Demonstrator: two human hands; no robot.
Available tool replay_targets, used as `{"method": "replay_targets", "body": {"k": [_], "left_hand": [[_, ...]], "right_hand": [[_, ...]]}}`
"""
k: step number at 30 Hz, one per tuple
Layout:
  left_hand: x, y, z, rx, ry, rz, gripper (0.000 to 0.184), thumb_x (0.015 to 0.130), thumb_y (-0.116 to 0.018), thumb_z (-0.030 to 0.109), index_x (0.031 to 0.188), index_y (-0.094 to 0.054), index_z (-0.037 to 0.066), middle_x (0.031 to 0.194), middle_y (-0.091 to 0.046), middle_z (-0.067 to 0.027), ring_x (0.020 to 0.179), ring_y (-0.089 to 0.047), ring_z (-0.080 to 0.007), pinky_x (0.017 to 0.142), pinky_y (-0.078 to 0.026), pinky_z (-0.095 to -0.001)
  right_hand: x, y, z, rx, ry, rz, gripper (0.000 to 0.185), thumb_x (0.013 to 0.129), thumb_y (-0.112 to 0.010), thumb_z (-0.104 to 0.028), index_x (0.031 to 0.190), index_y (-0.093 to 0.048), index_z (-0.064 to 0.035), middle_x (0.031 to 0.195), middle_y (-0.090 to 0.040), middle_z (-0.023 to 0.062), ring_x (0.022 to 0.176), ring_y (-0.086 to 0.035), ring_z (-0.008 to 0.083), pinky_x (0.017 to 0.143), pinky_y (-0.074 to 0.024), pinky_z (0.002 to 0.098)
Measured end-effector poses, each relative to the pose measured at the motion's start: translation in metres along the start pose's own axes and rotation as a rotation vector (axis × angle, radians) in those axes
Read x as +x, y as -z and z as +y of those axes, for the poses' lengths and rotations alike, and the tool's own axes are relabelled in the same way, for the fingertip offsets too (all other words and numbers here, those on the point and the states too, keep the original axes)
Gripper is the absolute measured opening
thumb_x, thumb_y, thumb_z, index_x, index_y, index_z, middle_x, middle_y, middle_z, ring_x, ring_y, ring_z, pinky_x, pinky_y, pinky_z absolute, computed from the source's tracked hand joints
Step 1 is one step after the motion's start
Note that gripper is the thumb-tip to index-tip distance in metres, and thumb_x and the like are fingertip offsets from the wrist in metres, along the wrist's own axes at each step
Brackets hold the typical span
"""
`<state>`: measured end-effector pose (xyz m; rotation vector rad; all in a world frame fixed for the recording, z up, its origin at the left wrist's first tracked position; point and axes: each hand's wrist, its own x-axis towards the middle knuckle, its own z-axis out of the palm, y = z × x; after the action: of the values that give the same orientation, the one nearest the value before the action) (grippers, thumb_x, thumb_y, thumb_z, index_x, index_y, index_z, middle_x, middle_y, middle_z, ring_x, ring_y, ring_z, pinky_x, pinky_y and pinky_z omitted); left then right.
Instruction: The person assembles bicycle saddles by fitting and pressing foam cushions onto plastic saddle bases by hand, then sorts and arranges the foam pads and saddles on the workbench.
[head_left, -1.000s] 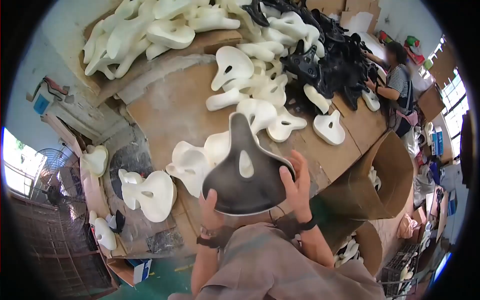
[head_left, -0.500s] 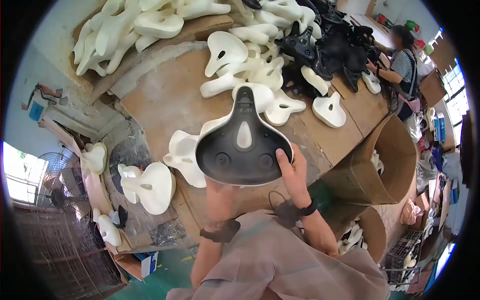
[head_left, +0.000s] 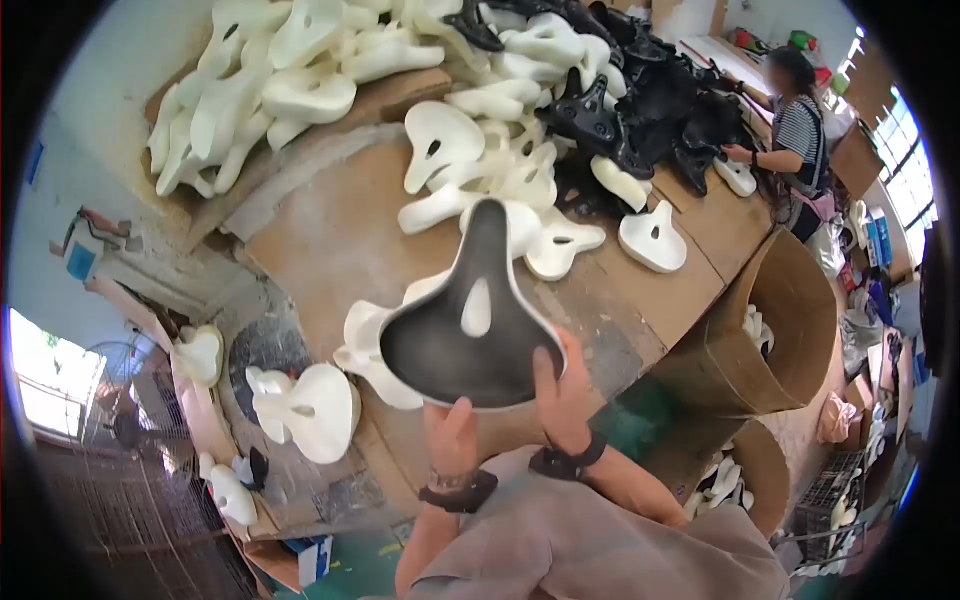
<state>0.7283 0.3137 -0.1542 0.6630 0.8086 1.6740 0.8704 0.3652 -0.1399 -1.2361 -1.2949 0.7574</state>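
Note:
A black bicycle saddle shell with a white rim (head_left: 455, 345) is held up over the table, nose pointing away, a slot in its middle showing white. My left hand (head_left: 452, 438) grips its near edge from below, thumb raised against it. Around the right rear corner, my right hand (head_left: 562, 395) is closed with its thumb on the dark surface. Behind the shell lie white saddle pads (head_left: 372, 350). A further white pad (head_left: 318, 412) rests to the left on the table.
White pads (head_left: 310, 95) are heaped at the back beside a pile of black shells (head_left: 650, 110). A co-worker (head_left: 800, 130) stands at the back right, hands at the shells. Large cardboard containers (head_left: 700, 360) holding white pieces stand at the right. A fan (head_left: 125, 400) is at far left.
The shell turned from its smooth dark face to one with round marks, then back to a smooth face. Now it sits slightly further left, and my left hand's thumb shows again.

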Motion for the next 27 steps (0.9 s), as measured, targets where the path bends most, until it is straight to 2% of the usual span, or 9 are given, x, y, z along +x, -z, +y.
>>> {"method": "replay_targets", "body": {"k": [2, 4, 6, 8, 13, 15, 18, 21, 27], "left_hand": [[-0.004, 0.002, -0.003, -0.186, 0.013, 0.087, 0.068, 0.098, -0.063, 0.028, 0.151, -0.032, 0.000, 0.152, -0.043, -0.0119, 0.139, -0.043, -0.0288, 0.117, -0.033, -0.0467], [-0.001, 0.013, -0.006, -0.125, 0.114, 0.383, 0.062, 0.101, -0.058, 0.039, 0.146, -0.041, 0.000, 0.145, -0.052, -0.0125, 0.129, -0.052, -0.0280, 0.110, -0.041, -0.0434], [0.008, 0.031, -0.002, -0.034, 0.135, 0.410, 0.055, 0.102, -0.056, 0.039, 0.139, -0.048, -0.001, 0.134, -0.060, -0.0129, 0.119, -0.059, -0.0271, 0.104, -0.046, -0.0414], [0.011, 0.029, 0.012, -0.060, 0.096, 0.399, 0.044, 0.098, -0.062, 0.016, 0.137, -0.050, 0.000, 0.128, -0.061, -0.0118, 0.112, -0.062, -0.0268, 0.102, -0.049, -0.0422], [0.003, 0.004, 0.020, -0.044, 0.076, 0.323, 0.049, 0.091, -0.063, 0.006, 0.138, -0.050, -0.004, 0.128, -0.061, -0.0126, 0.112, -0.061, -0.0288, 0.100, -0.050, -0.0428], [0.000, 0.000, 0.011, -0.031, 0.102, 0.277, 0.051, 0.090, -0.064, 0.006, 0.138, -0.050, -0.003, 0.129, -0.060, -0.0128, 0.113, -0.061, -0.0289, 0.100, -0.049, -0.0431], [-0.005, 0.007, 0.002, -0.023, 0.170, 0.200, 0.055, 0.088, -0.067, 0.008, 0.139, -0.049, -0.003, 0.131, -0.058, -0.0135, 0.115, -0.059, -0.0297, 0.101, -0.048, -0.0439], [-0.007, -0.002, -0.001, -0.061, 0.274, 0.288, 0.052, 0.089, -0.063, 0.007, 0.138, -0.048, -0.003, 0.131, -0.058, -0.0142, 0.114, -0.060, -0.0305, 0.100, -0.049, -0.0440], [-0.004, 0.008, -0.003, -0.047, 0.341, 0.294, 0.049, 0.092, -0.063, 0.009, 0.137, -0.049, -0.003, 0.130, -0.059, -0.0135, 0.113, -0.061, -0.0295, 0.098, -0.050, -0.0424]], "right_hand": [[-0.018, 0.002, 0.005, -0.008, -0.114, -0.127, 0.040, 0.096, -0.064, -0.016, 0.128, -0.052, 0.0044, 0.108, -0.062, 0.0187, 0.103, -0.061, 0.0249, 0.092, -0.0471, 0.0369], [-0.033, -0.001, 0.006, 0.112, 0.043, -0.222, 0.055, 0.092, -0.069, -0.019, 0.135, -0.044, 0.0055, 0.117, -0.057, 0.0186, 0.113, -0.057, 0.0263, 0.099, -0.0442, 0.0384], [-0.033, 0.004, 0.011, 0.335, 0.084, -0.429, 0.065, 0.092, -0.069, -0.026, 0.140, -0.038, 0.0051, 0.132, -0.051, 0.0189, 0.123, -0.053, 0.0275, 0.108, -0.0397, 0.0402], [-0.015, 0.008, 0.003, 0.538, 0.090, -0.531, 0.066, 0.095, -0.065, -0.034, 0.142, -0.037, 0.0034, 0.138, -0.048, 0.0182, 0.129, -0.050, 0.0277, 0.110, -0.0393, 0.0416], [0.048, 0.011, -0.014, 0.904, -0.031, -0.323, 0.064, 0.103, -0.050, -0.046, 0.146, -0.034, -0.0018, 0.143, -0.047, 0.0154, 0.130, -0.050, 0.0260, 0.110, -0.0400, 0.0414], [0.071, 0.017, -0.025, 1.062, -0.068, -0.319, 0.065, 0.105, -0.043, -0.050, 0.146, -0.036, -0.0015, 0.137, -0.054, 0.0164, 0.128, -0.051, 0.0271, 0.107, -0.0418, 0.0412], [0.085, 0.022, -0.038, 1.166, -0.029, -0.351, 0.063, 0.105, -0.037, -0.055, 0.125, -0.056, 0.0020, 0.110, -0.067, 0.0201, 0.105, -0.065, 0.0281, 0.096, -0.0502, 0.0408], [0.086, 0.025, -0.029, 1.033, -0.014, -0.423, 0.064, 0.107, -0.025, -0.055, 0.116, -0.054, 0.0023, 0.105, -0.067, 0.0242, 0.098, -0.066, 0.0314, 0.096, -0.0500, 0.0443], [0.078, 0.021, -0.036, 1.019, -0.026, -0.294, 0.061, 0.108, -0.028, -0.052, 0.109, -0.055, 0.0026, 0.097, -0.068, 0.0247, 0.090, -0.067, 0.0310, 0.085, -0.0545, 0.0426]]}}
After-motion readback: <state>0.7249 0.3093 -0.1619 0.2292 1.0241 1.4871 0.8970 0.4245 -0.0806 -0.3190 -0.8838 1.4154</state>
